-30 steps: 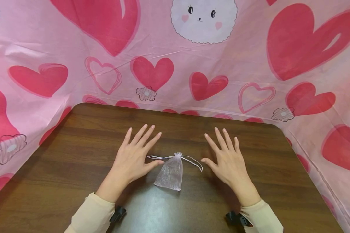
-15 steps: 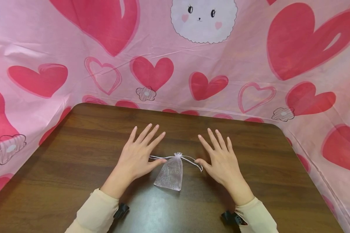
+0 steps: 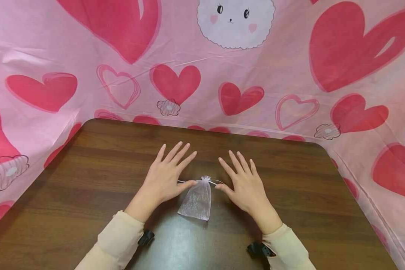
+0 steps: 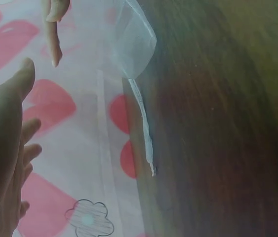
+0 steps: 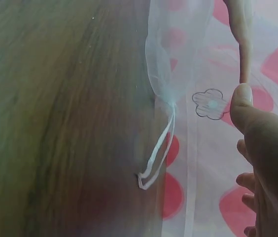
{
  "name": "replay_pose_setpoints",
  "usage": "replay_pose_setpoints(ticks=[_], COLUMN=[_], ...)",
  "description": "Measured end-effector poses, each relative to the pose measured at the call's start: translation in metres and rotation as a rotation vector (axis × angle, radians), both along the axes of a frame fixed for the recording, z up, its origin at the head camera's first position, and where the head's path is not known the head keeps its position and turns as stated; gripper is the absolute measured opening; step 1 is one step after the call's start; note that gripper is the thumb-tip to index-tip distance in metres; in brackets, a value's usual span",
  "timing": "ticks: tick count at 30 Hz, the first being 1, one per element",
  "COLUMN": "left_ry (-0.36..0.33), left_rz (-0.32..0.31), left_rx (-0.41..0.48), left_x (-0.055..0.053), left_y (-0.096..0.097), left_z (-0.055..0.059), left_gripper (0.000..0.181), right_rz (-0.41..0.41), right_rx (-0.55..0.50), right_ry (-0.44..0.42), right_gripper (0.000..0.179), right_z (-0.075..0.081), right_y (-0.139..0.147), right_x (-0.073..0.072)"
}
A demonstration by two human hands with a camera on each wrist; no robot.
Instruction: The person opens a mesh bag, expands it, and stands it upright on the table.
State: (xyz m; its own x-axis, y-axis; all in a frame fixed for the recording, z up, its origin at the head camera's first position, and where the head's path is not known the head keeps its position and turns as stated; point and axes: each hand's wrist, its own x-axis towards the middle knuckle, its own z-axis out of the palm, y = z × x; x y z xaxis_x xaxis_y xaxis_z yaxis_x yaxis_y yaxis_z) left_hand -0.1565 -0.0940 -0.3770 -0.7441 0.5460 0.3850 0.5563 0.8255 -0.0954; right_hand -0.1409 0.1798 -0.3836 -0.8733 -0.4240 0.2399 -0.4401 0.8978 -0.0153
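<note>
A small sheer white organza drawstring bag lies on the brown table, its gathered neck pointing away from the person. White cords run out from the neck to both sides; the right one shows as a loop in the right wrist view. My left hand hovers with spread fingers, its thumb overlapping the bag's upper left edge in the head view. On the other side my right hand is spread likewise, thumb over the right cord. Both wrist views show the thumbs apart from the bag and cords, with nothing held.
The wood-grain table has rounded far corners. Behind it and along both sides hangs a pink cloth printed with red hearts. Dark wrist straps show at the beige cuffs.
Both hands have moved inward toward the bag, the right one further than the left, so the thumbs now overlap more of the cords. The bag has stayed in place.
</note>
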Motion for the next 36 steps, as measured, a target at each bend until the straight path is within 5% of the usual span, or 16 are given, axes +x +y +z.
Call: replay_pose_setpoints(ticks=[36], left_ry=[-0.287], left_rz=[-0.155], left_rx=[0.016], left_x=[-0.032], left_y=[0.015], left_z=[-0.015], left_gripper=[0.073], right_rz=[0.160], right_rx=[-0.113], right_ry=[-0.084], right_gripper=[0.055], right_z=[-0.015], right_y=[-0.015], right_x=[-0.018])
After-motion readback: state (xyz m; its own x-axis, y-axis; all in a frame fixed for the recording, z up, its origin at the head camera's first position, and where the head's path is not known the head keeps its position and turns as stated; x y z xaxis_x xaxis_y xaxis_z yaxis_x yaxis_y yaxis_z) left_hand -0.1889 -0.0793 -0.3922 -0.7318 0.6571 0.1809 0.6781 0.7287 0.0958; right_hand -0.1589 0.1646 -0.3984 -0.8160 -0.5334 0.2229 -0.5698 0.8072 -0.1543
